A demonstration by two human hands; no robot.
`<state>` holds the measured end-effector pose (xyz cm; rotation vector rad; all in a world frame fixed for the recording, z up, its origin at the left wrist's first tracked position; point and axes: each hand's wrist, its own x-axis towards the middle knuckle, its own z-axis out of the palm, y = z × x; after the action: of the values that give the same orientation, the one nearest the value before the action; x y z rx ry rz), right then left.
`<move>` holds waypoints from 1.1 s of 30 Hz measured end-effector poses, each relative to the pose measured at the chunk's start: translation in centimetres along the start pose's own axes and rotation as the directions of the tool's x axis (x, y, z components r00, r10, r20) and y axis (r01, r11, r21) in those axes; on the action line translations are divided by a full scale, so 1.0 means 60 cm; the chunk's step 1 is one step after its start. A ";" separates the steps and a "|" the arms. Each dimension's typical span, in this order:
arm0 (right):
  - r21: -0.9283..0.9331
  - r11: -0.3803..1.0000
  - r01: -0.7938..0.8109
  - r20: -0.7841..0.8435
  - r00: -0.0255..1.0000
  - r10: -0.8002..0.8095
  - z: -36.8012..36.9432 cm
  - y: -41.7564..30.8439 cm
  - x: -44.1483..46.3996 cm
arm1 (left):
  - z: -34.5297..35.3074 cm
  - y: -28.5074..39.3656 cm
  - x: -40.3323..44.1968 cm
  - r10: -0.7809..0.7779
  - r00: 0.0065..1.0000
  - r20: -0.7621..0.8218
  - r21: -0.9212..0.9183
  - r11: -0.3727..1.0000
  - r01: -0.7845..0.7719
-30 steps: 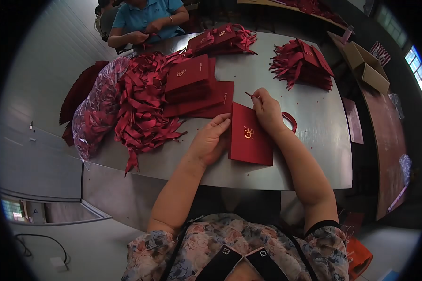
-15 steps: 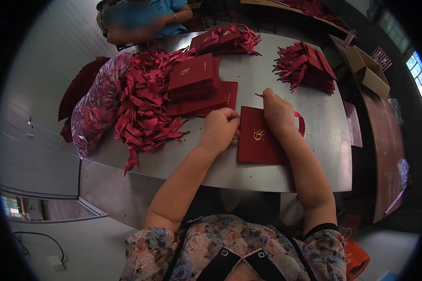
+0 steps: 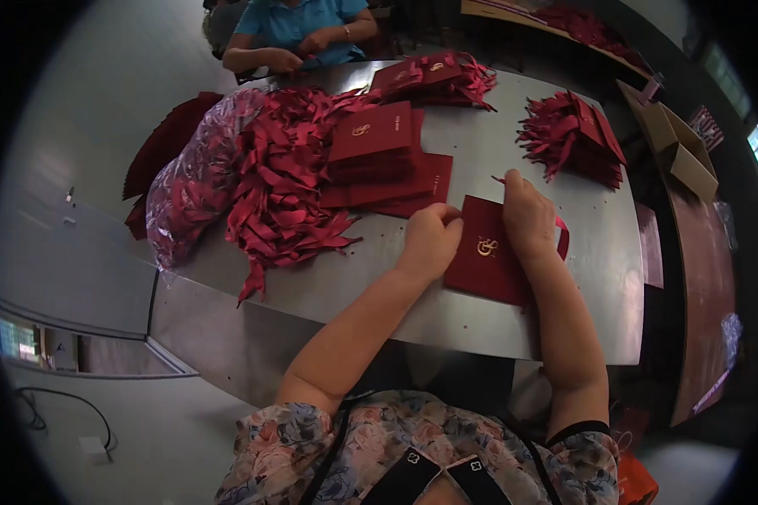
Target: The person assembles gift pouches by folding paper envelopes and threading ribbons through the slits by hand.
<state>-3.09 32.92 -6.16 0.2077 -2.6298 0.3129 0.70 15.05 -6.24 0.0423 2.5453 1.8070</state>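
Observation:
A dark red bag [image 3: 487,257] with a gold logo lies near the front edge of the metal table. My left hand [image 3: 432,240] is at its left edge, thumb and fingers pinched together on something I cannot make out. Over the bag's upper right part, my right hand [image 3: 528,215] is closed on a red ribbon, whose dark tip [image 3: 499,179] pokes out past the fingers. A loop of red ribbon [image 3: 563,238] shows to the right of that hand. Left of the bag is a stack of red bags [image 3: 372,139].
A heap of red ribbons [image 3: 282,181] and a clear plastic bag of ribbons [image 3: 195,177] cover the table's left side. Finished-looking bags with ribbons [image 3: 577,135] lie at the back right. Across the table [image 3: 602,295] sits another person [image 3: 307,34]. Cardboard box [image 3: 691,160] at right.
My left hand has gone from spread fingers to a pinch at the bag's left edge. My right hand has closed more around the ribbon. The whole view has shifted slightly.

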 end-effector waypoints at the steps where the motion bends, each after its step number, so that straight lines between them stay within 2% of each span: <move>1: 0.005 1.000 0.018 -0.023 1.000 -0.017 -0.001 0.001 -0.001 | 0.000 0.000 -0.001 0.085 0.996 -0.005 0.019 0.996 -0.085; 4: -0.045 0.999 0.000 -0.011 1.000 0.000 0.001 0.002 0.000 | 0.007 0.010 -0.009 0.172 0.984 -0.051 0.123 0.979 -0.164; 9: -0.065 0.998 -0.020 -0.013 1.000 0.019 0.005 0.006 0.001 | 0.016 0.012 -0.010 0.146 0.986 -0.087 0.063 0.988 -0.140; 10: -0.066 0.998 -0.023 -0.004 1.000 0.022 0.006 0.004 0.000 | 0.011 0.013 -0.008 0.034 0.999 -0.027 -0.168 0.985 -0.038; 11: -0.069 0.997 -0.030 0.005 1.000 0.030 0.006 0.002 0.000 | 0.004 0.019 -0.007 -0.064 0.996 0.064 -0.380 0.921 0.084; 13: -0.097 0.995 -0.036 -0.012 0.999 0.035 0.011 0.005 -0.001 | -0.007 0.031 -0.006 -0.110 0.985 0.132 -0.392 0.907 0.154; 15: -0.067 0.997 0.027 -0.051 0.998 -0.030 0.010 0.002 -0.002 | -0.015 0.037 -0.004 -0.243 0.940 0.239 -0.583 0.739 0.339; 16: -0.059 0.998 0.028 -0.068 0.997 -0.032 0.011 0.001 -0.002 | -0.017 0.037 -0.001 -0.276 0.924 0.263 -0.581 0.720 0.380; 20: -0.065 0.998 0.024 -0.068 0.997 -0.028 0.006 0.000 -0.002 | -0.004 0.035 0.006 -0.285 0.898 0.334 -0.595 0.675 0.436; 22: -0.061 0.998 0.027 -0.094 0.995 -0.033 0.001 0.001 -0.002 | 0.010 0.038 0.007 -0.276 0.887 0.371 -0.681 0.568 0.462; 26: -0.046 0.999 -0.013 -0.141 0.990 0.006 0.002 0.015 0.003 | 0.013 0.031 0.024 -0.221 0.877 0.427 -0.716 0.509 0.477; 29: 0.037 0.998 -0.044 -0.160 0.986 0.049 0.006 0.020 0.006 | 0.009 0.030 0.032 -0.158 0.882 0.443 -0.739 0.492 0.460; 31: 0.238 0.970 -0.054 -0.201 0.974 0.103 0.009 0.022 0.006 | 0.006 0.030 0.036 -0.168 0.865 0.472 -0.717 0.498 0.488; 33: 0.228 0.970 -0.082 -0.157 0.980 0.120 0.012 0.021 0.007 | 0.002 0.020 0.045 -0.152 0.853 0.500 -0.701 0.507 0.501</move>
<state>-4.00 33.89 -6.78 0.1138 -2.4390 0.6308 -1.96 15.65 -5.18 -0.1066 1.1419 2.3000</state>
